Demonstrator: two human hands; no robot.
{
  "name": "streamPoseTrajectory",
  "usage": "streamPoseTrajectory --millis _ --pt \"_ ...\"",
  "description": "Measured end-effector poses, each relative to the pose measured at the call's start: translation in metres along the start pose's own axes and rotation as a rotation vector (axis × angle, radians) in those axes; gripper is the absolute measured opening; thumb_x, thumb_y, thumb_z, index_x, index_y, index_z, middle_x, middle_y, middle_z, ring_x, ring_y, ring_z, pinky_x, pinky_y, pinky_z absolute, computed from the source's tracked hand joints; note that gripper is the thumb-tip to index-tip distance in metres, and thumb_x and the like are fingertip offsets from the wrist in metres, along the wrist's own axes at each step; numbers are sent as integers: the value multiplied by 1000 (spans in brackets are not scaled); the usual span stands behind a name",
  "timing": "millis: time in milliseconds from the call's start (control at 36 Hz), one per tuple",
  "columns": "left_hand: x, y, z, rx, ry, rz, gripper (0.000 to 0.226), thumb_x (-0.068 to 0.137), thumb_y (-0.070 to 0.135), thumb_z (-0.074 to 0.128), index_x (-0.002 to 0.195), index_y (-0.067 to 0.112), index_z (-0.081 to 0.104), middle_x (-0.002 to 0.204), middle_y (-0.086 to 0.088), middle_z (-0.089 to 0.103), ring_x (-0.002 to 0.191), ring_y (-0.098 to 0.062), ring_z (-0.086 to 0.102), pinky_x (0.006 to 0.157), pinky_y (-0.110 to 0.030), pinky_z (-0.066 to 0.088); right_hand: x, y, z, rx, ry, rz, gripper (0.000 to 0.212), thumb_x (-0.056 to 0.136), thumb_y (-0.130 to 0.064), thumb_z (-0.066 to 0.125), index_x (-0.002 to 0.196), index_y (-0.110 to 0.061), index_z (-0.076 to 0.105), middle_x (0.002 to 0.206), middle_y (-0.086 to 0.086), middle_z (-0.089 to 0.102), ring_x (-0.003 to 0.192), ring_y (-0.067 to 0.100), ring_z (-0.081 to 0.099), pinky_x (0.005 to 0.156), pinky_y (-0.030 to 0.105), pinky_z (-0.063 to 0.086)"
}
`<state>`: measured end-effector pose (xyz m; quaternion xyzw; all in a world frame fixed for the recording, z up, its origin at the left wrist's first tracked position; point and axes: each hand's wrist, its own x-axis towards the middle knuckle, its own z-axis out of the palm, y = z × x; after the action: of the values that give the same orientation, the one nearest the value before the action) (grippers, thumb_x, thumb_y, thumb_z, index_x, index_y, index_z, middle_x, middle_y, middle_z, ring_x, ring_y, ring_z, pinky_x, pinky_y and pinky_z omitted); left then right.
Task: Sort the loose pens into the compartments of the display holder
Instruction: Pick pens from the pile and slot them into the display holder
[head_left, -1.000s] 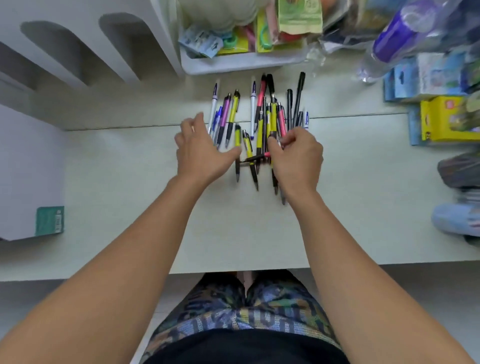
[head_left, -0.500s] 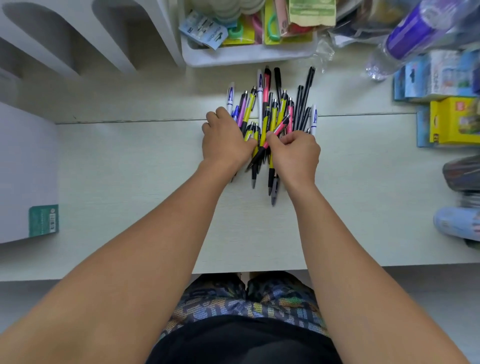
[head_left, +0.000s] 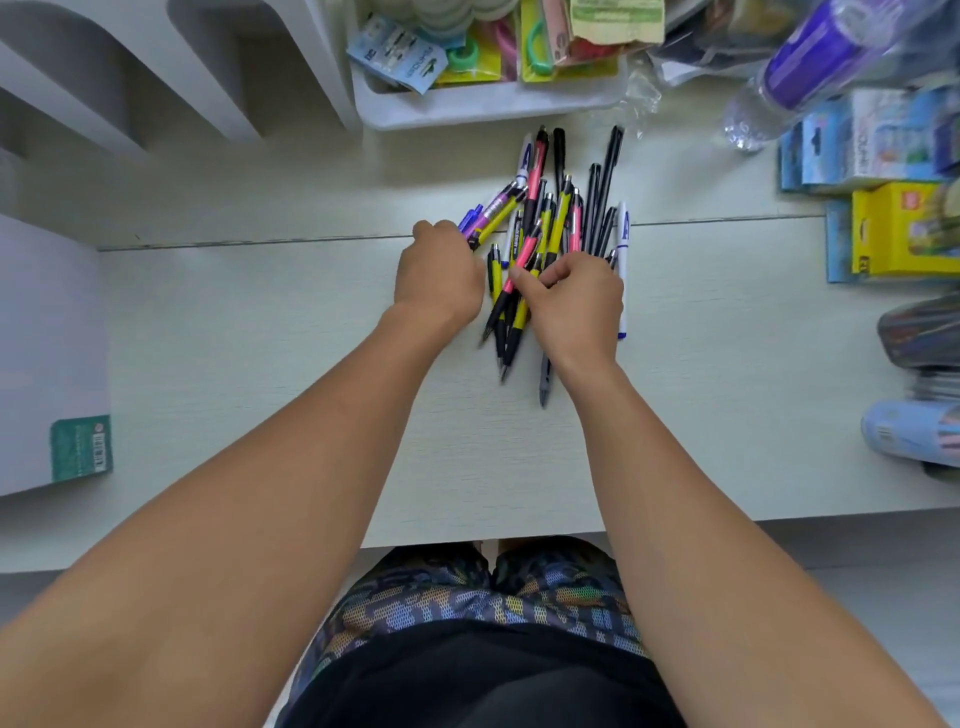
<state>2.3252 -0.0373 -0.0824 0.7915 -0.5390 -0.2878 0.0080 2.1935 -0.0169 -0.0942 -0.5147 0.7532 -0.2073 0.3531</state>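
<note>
A heap of several loose pens (head_left: 558, 218), yellow, pink, purple, black and white, lies bunched on the pale table (head_left: 260, 332). My left hand (head_left: 439, 273) sits at the heap's left edge with fingers curled over the purple and blue pens there. My right hand (head_left: 574, 299) grips a bundle of yellow, pink and black pens whose tips stick out toward me. The white display holder (head_left: 171, 78) with its slanted compartments stands at the far left.
A white tray (head_left: 488, 106) of packaged stationery stands behind the pens. Boxes (head_left: 893, 228), a plastic bottle (head_left: 810, 62) and rolled items crowd the right side. A white pad with a green label (head_left: 47, 358) lies at the left. The table's front edge runs near my lap.
Both hands have pushed the spread-out pens together into a tight heap. My left hand went from flat and open to curled at the heap's left edge. The view has shifted left.
</note>
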Motion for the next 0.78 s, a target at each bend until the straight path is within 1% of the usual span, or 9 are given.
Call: streamPoseTrajectory --millis 139,306,389,500,556,611,667,722,778 --pt "-8 -1 10 -222 6 -3 32 102 38 53 107 7 62 100 -9 60 87 -26 56 70 -31 36 3 -6 1 89 -61 7 36 86 -34 82 60 -17 63 59 -6 61 56 4 58 66 20 45" --pt "-18 8 15 -162 3 -13 48 94 52 64 109 7 54 103 -7 49 85 -20 45 69 -30 31 6 -3 -18 86 -67 47 19 88 -22 78 69 -19 75 67 -1 72 71 16 73 80 40 62" --pt "-20 12 16 -153 -17 -8 46 93 45 69 113 7 51 104 -5 48 88 -22 48 71 -30 33 7 2 -32 81 -36 47 11 87 -22 75 76 -21 75 69 -2 72 70 17 73 77 41 63" --pt "-28 25 17 -90 -21 -9 58 87 36 78 126 4 49 123 -13 53 107 -29 60 74 -30 39 3 6 -41 90 -23 52 7 86 -27 74 80 -25 74 72 -3 73 70 17 73 75 42 63" --pt "-31 29 19 -100 -6 -31 58 88 33 77 129 4 48 124 -13 51 107 -28 60 73 -28 39 -1 7 -43 104 -30 48 8 88 -25 73 80 -25 73 71 -3 72 69 17 72 74 42 63" --pt "-31 28 20 -133 14 -40 46 90 29 74 123 5 54 117 -11 55 99 -26 62 70 -27 40 -5 9 -45 111 -46 27 7 89 -24 71 83 -23 74 70 -2 71 68 17 72 73 42 63" --pt "-32 22 19 -189 26 -37 28 89 26 73 106 7 60 96 -6 60 83 -24 61 64 -28 41 -10 12 -47 120 -62 14 7 89 -24 71 84 -21 75 69 -2 71 68 17 71 73 41 63" --pt "-33 13 16 -241 -8 -41 20 88 23 72 92 10 58 77 0 53 70 -20 55 57 -26 39 -14 16 -49 124 -77 10 9 91 -25 70 85 -20 75 70 -2 71 68 17 72 74 40 63" --pt "-35 3 13 -346 -78 -75 16 89 21 69 89 11 57 74 0 50 65 -17 51 52 -26 36 -20 19 -51 116 -97 -3 11 92 -27 70 86 -20 75 72 -2 71 68 17 71 74 38 62"
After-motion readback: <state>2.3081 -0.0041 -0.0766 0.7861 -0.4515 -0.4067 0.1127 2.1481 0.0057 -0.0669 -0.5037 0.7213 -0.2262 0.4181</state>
